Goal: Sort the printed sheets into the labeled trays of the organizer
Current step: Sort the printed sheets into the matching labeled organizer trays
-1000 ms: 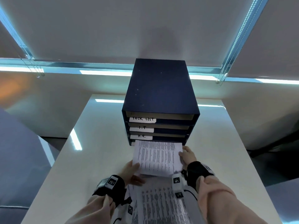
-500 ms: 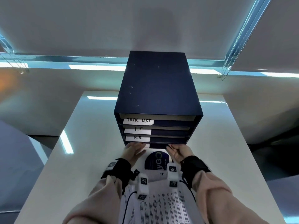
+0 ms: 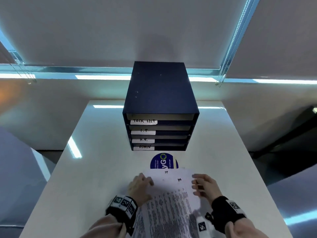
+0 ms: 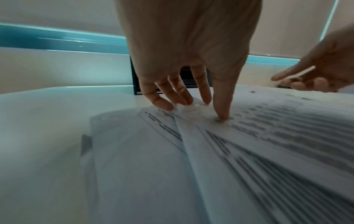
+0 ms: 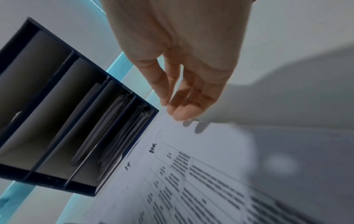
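The dark blue organizer (image 3: 161, 107) stands mid-table with trays labelled TASK LIST, I.T, H.R. and ADMIN. In the right wrist view the organizer (image 5: 63, 106) shows papers in its two lower trays. A stack of printed sheets (image 3: 171, 198) lies near me; the top sheet (image 5: 201, 174) is marked HR, the one beneath IT. My left hand (image 3: 142, 184) pinches the top sheet's raised left edge (image 4: 182, 121), thumb (image 4: 222, 112) on top. My right hand (image 3: 204, 186) hovers just above the sheet's far right corner, fingers (image 5: 184, 109) loosely bent, holding nothing.
A round blue sticker (image 3: 163, 162) lies on the white table (image 3: 96, 169) between stack and organizer. The table drops off at both sides. Window blinds with bead chains (image 3: 221, 79) hang behind the organizer.
A second ago both hands held a sheet at the bottom tray and slid it in. They have since pulled back to the stack, and the left hand has taken the top sheet's edge.
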### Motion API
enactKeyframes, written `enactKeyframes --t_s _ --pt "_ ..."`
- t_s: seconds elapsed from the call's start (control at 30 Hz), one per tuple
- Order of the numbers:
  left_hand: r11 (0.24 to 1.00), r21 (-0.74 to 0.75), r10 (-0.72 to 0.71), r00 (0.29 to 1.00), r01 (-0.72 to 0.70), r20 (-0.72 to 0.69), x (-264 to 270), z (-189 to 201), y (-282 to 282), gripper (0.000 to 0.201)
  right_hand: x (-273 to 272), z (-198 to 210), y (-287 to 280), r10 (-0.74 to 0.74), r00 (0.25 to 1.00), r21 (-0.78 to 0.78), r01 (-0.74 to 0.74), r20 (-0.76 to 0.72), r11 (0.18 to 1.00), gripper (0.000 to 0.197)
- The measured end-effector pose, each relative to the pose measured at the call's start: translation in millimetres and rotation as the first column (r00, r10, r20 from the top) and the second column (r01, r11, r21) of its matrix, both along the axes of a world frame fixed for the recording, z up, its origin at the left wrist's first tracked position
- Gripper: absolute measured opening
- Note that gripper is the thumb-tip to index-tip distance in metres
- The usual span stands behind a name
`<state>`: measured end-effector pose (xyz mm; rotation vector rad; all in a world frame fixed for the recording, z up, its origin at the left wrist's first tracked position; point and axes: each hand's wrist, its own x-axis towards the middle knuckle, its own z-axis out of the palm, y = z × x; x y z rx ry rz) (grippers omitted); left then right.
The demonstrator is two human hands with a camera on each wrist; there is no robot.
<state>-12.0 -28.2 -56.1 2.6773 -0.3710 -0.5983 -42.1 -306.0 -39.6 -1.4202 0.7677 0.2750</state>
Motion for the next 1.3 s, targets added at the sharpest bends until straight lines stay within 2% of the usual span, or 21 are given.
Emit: enactKeyframes --t_s 0.07,0.13,0.2,0.3,0.4,0.5,0.57,0.63,0.67,0.73,0.8,0.87,0.97,1.03,1.07,1.13,1.3 --pt "1.000 0.025 0.006 0.998 -0.007 0.063 -16 -2 -7 0.046 -14 -1 0 0.025 1.000 -0.108 -0.026 -0.010 0.994 0.021" --pt "0.996 0.010 0.086 0.994 -0.087 0.063 -26 -3 -10 0.047 -29 -2 4 0.121 0.992 -0.181 -0.126 -0.037 0.975 0.022" --pt "0.989 0.022 0.145 0.989 -0.145 -0.009 -30 3 -8 0.043 -41 -5 9 0.170 0.982 -0.224 -0.185 -0.085 0.957 0.027" --pt "0.991 0.032 0.134 0.985 -0.131 -0.110 -31 13 -3 0.030 -53 -5 13 0.134 0.985 -0.219 -0.154 -0.106 0.963 0.033" --pt "0.992 -0.039 0.115 0.985 -0.121 -0.133 -34 22 -1 0.030 -57 2 13 0.111 0.990 -0.157 -0.124 -0.088 0.980 0.037" --pt "0.970 -0.232 0.052 0.993 -0.075 -0.106 -35 41 -1 0.028 -54 4 9 0.128 0.989 -0.136 -0.136 -0.070 0.981 0.058" --pt "0.905 -0.410 0.076 0.992 -0.112 -0.104 -34 63 -2 0.020 -54 23 11 0.149 0.989 -0.101 -0.151 -0.025 0.983 0.062" --pt "0.814 -0.551 0.151 0.983 -0.183 -0.104 -28 86 -4 0.012 -55 41 11 0.145 0.989 0.021 -0.146 0.031 0.989 0.041" --pt "0.756 -0.618 0.198 0.975 -0.215 -0.097 -26 99 -5 0.008 -57 55 13 0.158 0.985 0.085 -0.163 0.066 0.983 0.030" --pt "0.608 -0.736 0.319 0.940 -0.298 -0.117 -18 117 -6 0.004 -55 61 14 0.217 0.972 0.186 -0.229 0.087 0.955 0.025" --pt "0.470 -0.785 0.426 0.882 -0.404 -0.199 -7 129 -1 0.011 -53 62 16 0.243 0.966 0.228 -0.256 0.086 0.939 0.032" --pt "0.384 -0.793 0.476 0.837 -0.473 -0.269 5 133 5 0.017 -54 61 16 0.250 0.963 0.240 -0.268 0.104 0.933 0.024" --pt "0.406 -0.753 0.506 0.814 -0.518 -0.286 20 126 16 0.028 -56 64 20 0.263 0.950 0.268 -0.301 0.169 0.915 0.030" --pt "0.405 -0.745 0.517 0.805 -0.529 -0.291 24 122 19 0.033 -57 66 20 0.280 0.939 0.247 -0.325 0.202 0.913 0.046" --pt "0.399 -0.746 0.523 0.800 -0.534 -0.293 23 123 18 0.032 -57 67 21 0.299 0.930 0.254 -0.348 0.212 0.903 0.046" --pt "0.377 -0.752 0.536 0.790 -0.541 -0.299 21 127 17 0.028 -58 67 20 0.286 0.930 0.279 -0.345 0.229 0.896 0.032" --pt "0.334 -0.769 0.523 0.786 -0.545 -0.329 23 121 16 0.023 -63 62 23 0.231 0.952 0.296 -0.284 0.201 0.912 0.033"
